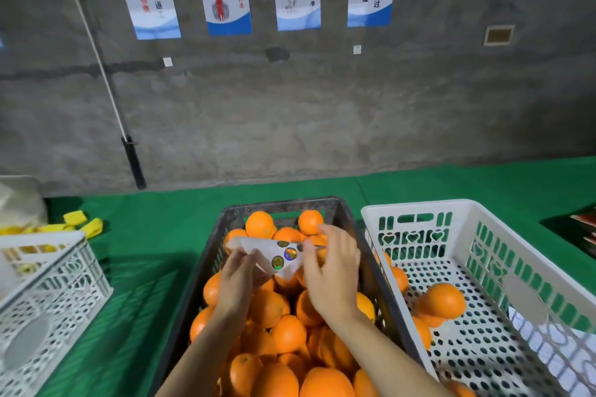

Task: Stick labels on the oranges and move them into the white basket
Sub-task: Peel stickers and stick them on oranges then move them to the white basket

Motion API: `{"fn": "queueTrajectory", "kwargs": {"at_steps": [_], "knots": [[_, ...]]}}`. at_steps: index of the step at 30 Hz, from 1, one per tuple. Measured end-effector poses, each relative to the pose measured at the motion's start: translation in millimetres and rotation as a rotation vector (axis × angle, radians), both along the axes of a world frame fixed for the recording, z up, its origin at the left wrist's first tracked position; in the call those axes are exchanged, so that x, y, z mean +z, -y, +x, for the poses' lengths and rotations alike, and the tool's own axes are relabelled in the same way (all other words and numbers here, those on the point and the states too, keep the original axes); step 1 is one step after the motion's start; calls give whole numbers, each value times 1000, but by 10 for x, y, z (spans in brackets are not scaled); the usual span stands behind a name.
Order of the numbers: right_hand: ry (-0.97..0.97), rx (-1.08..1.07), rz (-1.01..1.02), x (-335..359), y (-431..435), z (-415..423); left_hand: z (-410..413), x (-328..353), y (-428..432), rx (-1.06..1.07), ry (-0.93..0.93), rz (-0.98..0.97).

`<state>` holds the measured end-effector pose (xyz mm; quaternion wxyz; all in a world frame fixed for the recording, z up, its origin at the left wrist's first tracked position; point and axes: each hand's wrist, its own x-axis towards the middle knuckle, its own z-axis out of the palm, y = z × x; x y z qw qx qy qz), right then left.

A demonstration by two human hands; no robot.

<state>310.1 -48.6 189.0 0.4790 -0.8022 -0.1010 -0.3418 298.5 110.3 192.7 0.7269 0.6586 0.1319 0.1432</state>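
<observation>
A dark crate [283, 203] in front of me is full of oranges [287, 332]. Above it my left hand [237, 280] holds a white label sheet [258, 248] carrying three round shiny stickers. My right hand [332, 271] is at the sheet's right end, thumb and forefinger pinching at a sticker near the edge. To the right stands the white basket [467, 206] with several oranges [445, 300] lying on its perforated floor.
Green cloth [154, 235] covers the table. Another white crate [48, 287] stands at the left, with yellow pieces [80, 222] behind it. A grey wall with posters rises behind the table. Red packets [588, 229] lie at the right edge.
</observation>
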Motion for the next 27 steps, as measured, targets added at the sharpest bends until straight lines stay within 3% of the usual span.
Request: {"fn": "queueTrajectory", "kwargs": {"at_steps": [2,6,14,18,27], "knots": [[173,11,-291,-72,-61,-28,-36,-3,-1,-10,29,77],[135,111,-475,-171,-143,-47,-56,5,-1,-30,88,118],[-113,187,-340,-139,-72,22,-35,-43,-14,-186,86,113],[-138,200,-276,-163,-75,35,-35,-104,-50,-284,64,155],[-114,262,-161,-137,-80,-18,-29,-76,-13,-242,71,184]]}}
